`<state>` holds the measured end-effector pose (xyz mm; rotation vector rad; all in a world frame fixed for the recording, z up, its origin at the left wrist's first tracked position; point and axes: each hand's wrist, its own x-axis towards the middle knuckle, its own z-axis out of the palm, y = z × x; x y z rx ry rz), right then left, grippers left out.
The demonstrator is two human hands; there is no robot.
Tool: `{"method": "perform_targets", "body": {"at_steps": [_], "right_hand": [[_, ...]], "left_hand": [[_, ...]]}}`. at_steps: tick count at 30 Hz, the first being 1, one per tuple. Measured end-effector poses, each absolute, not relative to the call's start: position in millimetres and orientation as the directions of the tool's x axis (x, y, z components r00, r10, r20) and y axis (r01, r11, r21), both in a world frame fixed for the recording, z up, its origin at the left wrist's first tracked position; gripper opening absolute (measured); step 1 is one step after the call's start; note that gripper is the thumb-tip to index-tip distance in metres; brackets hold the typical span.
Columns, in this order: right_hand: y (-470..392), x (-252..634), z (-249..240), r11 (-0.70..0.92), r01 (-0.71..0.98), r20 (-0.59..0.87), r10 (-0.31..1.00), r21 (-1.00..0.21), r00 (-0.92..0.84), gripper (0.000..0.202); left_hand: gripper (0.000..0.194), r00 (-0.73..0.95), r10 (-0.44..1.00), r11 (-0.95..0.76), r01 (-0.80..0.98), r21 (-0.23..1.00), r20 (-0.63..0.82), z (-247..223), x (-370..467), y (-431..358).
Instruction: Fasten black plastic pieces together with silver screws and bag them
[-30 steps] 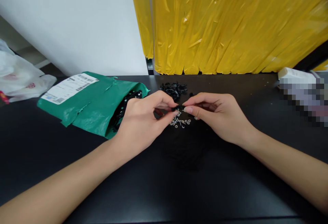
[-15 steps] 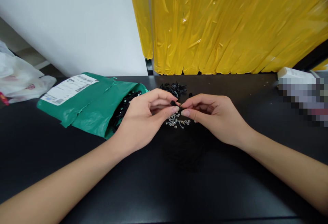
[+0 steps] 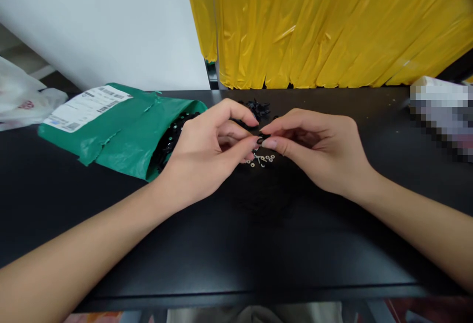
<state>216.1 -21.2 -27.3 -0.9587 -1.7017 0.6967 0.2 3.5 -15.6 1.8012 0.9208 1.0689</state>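
My left hand (image 3: 207, 153) is closed, its thumb tip on a small black plastic clip (image 3: 260, 139) and its index finger raised a little off it. From the other side my right hand (image 3: 325, 153) pinches the same clip between thumb and fingers. The clip's exact shape is mostly hidden by the fingertips. Just below lie small metal nuts (image 3: 271, 158) and screws (image 3: 259, 160) on the black table, partly covered by my left fingers. Behind my hands sits a pile of small black plastic pieces (image 3: 259, 108).
A torn green mailing bag (image 3: 121, 141), its mouth full of black parts (image 3: 168, 141), lies left of my left hand. A white plastic bag (image 3: 25, 99) is at far left, a blurred-out object (image 3: 441, 109) at far right. Yellow plastic sheeting (image 3: 295, 32) hangs behind the table.
The view has tilted down, showing the table's front edge. My left index finger has lifted from the clip, and the black knob-like end seen between my hands earlier is no longer visible.
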Motion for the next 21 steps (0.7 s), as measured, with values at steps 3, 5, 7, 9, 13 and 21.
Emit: {"method": "perform_targets", "body": {"at_steps": [3,5,7,9,13,21], "right_hand": [[-20.4,216.9,-28.9,0.523,0.291,0.479,0.852,-0.801,-0.212,0.009],[-20.3,218.1,-29.3,0.501,0.322,0.457,0.865,-0.803,-0.206,0.010],[-20.3,219.2,-29.2,0.481,0.350,0.444,0.877,-0.804,-0.185,0.012],[-20.1,219.8,-29.1,0.472,0.365,0.441,0.881,-0.803,-0.170,0.013],[-19.3,219.9,-29.1,0.463,0.392,0.427,0.886,-0.795,-0.180,0.015],[-20.0,223.6,-28.0,0.474,0.477,0.422,0.880,-0.740,-0.220,0.018]], "left_hand": [[0.012,0.389,0.873,-0.383,0.177,0.907,0.293,-13.9,1.4,1.6],[0.015,0.408,0.872,-0.368,0.184,0.911,0.270,-13.1,1.8,1.0],[0.018,0.433,0.868,-0.352,0.192,0.916,0.243,-12.9,1.7,0.5],[0.020,0.448,0.860,-0.359,0.197,0.912,0.242,-13.2,1.6,-0.1],[0.020,0.439,0.860,-0.387,0.232,0.892,0.259,-14.5,3.0,-1.0],[0.020,0.464,0.821,-0.521,0.369,0.770,0.333,-17.3,-1.8,-0.4]]}}
